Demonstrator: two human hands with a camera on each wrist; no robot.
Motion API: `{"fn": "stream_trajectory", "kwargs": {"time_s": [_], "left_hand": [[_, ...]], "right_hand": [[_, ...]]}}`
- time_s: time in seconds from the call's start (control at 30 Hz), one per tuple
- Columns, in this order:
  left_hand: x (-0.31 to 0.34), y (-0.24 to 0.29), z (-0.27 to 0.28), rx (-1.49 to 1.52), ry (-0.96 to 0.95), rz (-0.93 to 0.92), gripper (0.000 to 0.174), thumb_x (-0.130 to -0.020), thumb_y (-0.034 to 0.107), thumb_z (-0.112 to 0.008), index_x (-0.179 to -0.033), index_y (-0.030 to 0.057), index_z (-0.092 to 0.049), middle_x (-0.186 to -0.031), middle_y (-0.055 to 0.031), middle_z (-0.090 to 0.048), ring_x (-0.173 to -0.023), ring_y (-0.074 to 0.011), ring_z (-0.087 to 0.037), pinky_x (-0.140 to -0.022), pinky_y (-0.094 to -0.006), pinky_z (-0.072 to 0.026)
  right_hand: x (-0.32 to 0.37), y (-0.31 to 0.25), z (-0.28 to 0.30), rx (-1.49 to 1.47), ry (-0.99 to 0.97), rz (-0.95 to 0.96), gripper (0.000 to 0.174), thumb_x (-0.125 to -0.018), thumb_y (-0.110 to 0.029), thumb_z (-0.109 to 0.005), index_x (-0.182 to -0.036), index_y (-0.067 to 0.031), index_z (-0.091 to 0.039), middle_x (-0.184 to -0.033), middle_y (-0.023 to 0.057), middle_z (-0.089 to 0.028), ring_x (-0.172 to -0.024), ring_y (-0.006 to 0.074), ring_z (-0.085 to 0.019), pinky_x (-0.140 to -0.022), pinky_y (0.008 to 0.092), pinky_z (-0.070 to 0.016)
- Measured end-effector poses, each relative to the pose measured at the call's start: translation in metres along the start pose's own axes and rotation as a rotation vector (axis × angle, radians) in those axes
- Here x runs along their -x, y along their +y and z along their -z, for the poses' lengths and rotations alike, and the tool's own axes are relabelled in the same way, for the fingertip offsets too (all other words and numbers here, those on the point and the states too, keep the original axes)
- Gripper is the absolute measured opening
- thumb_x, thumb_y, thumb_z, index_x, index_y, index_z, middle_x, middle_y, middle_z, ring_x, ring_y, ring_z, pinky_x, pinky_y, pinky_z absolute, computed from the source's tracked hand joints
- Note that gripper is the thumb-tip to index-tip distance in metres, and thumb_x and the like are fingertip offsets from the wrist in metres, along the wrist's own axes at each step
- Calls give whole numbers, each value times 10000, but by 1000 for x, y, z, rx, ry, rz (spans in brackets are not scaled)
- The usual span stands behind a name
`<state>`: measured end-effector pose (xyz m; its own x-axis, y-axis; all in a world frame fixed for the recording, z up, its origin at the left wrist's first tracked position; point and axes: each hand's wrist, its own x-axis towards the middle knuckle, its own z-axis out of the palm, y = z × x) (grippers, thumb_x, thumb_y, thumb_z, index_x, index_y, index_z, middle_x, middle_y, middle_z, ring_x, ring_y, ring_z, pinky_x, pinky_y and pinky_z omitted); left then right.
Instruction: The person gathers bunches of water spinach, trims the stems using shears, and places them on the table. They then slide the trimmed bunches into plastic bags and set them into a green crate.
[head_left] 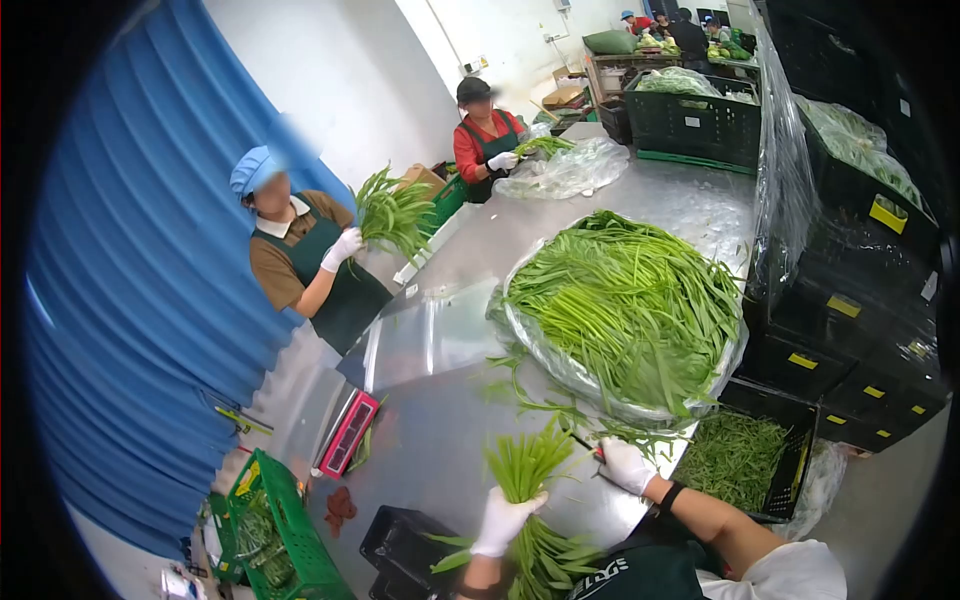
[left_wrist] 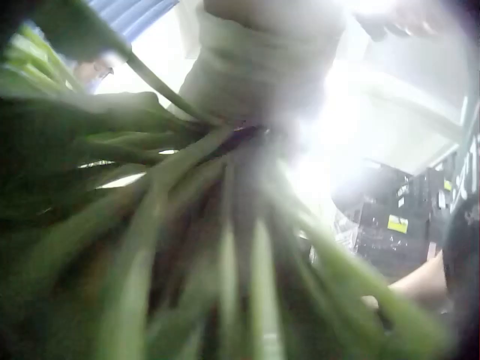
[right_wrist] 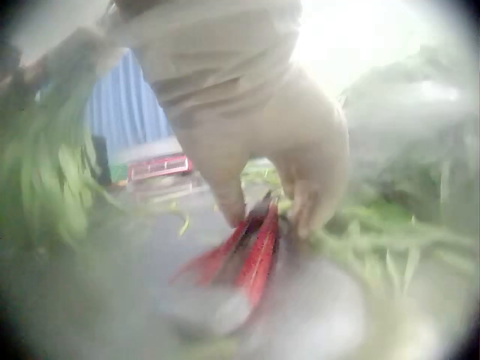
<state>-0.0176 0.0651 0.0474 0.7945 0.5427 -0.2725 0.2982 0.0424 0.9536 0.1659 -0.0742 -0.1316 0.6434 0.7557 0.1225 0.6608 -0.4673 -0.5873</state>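
Note:
In the head view my gloved left hand [head_left: 507, 521] grips a bunch of water spinach [head_left: 528, 462] around its stems. The pale cut ends point up and away, and the leaves hang below the fist. In the left wrist view, blurred stems [left_wrist: 225, 247] fan out from the glove. My gloved right hand [head_left: 627, 466], just right of the bunch, holds a red-handled knife [right_wrist: 259, 259]. Its dark blade points toward the stem ends. Beyond both hands, a large heap of greens [head_left: 630, 310] lies in clear plastic on the metal table [head_left: 420, 420].
A pink-framed scale [head_left: 350, 433] stands left on the table. Black crates [head_left: 830, 330] are stacked at right, and one low crate holds trimmings [head_left: 735, 455]. A green crate [head_left: 285, 530] is at lower left. Two people work across the table, one holding greens [head_left: 392, 212].

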Motion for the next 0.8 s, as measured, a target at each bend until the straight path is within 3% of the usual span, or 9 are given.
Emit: {"fn": "stream_trajectory", "kwargs": {"time_s": [0.1, 0.13, 0.23, 0.27, 0.37, 0.43, 0.5, 0.7, 0.8], "left_hand": [[-12, 0, -13, 66, -61, 78, 272, -771, 69, -719, -1010, -29, -634, -753, -42, -627, -574, -106, -544, -557, -242, -449], [-16, 0, -19, 57, -76, 82, 272, -771, 69, -719, -1010, -29, -634, -753, -42, -627, -574, -106, -544, -557, -242, -449], [-32, -1, -40, 82, -137, 142, 286, -773, 65, -712, -1027, -28, -619, -725, -34, -607, -564, -111, -544, -553, -248, -456], [-39, -4, -47, 122, -202, 174, 281, -776, 64, -707, -1026, -25, -614, -724, -37, -602, -563, -116, -548, -551, -252, -460], [-49, 5, -79, 145, -378, 241, 293, -756, 52, -716, -1013, -21, -595, -746, -48, -595, -573, -130, -559, -558, -277, -480], [-50, 15, -106, 131, -486, 274, 312, -734, 43, -731, -1000, -19, -580, -769, -57, -591, -585, -139, -566, -567, -298, -497], [-47, 22, -130, -13, -769, 239, 282, -722, 37, -727, -959, -4, -582, -771, -47, -589, -615, -148, -580, -582, -289, -491], [-45, 33, -164, -31, -1169, 329, 217, -733, 99, -732, -876, 33, -583, -764, -47, -593, -677, -167, -588, -635, -275, -470], [-46, 35, -170, -14, -1190, 268, 270, -742, 85, -728, -966, 21, -591, -847, -60, -624, -785, -167, -610, -733, -296, -489]], "right_hand": [[16, 3, 24, -433, 41, -327, 269, -767, -163, -588, -983, -6, -560, -881, 212, -601, -782, 382, -608, -719, 448, -477], [24, 13, 28, -396, 176, -212, 285, -785, -157, -584, -1027, -9, -560, -850, 213, -602, -773, 393, -597, -715, 424, -478], [53, 0, 91, -871, 201, -406, 164, -852, -113, -579, -991, -27, -570, -834, 123, -631, -710, 188, -597, -665, 317, -480], [61, -5, 110, -977, 223, -365, 312, -824, -43, -618, -1125, -43, -537, -921, 48, -614, -714, 98, -553, -638, 267, -469], [70, -28, 156, -1326, 185, -238, 645, -767, 37, -653, -1345, -56, -381, -1083, 37, -575, -746, 93, -562, -669, 231, -471], [66, -29, 165, -1358, 113, -258, 928, -726, 80, -673, -1472, -76, -144, -1255, 74, -504, -866, 97, -572, -738, 211, -477], [55, -18, 157, -1473, 148, -95, 1003, -722, 42, -715, -1487, -69, -76, -1322, 100, -472, -1087, 115, -501, -870, 243, -456], [51, -4, 218, -1581, -352, 83, 806, -764, -81, -734, -1435, -66, -287, -1230, 96, -569, -1093, 146, -549, -905, 299, -468], [53, -5, 213, -1509, -229, 2, 601, -776, -71, -723, -1314, -32, -458, -1134, 67, -621, -1002, 140, -582, -868, 291, -474]]}}
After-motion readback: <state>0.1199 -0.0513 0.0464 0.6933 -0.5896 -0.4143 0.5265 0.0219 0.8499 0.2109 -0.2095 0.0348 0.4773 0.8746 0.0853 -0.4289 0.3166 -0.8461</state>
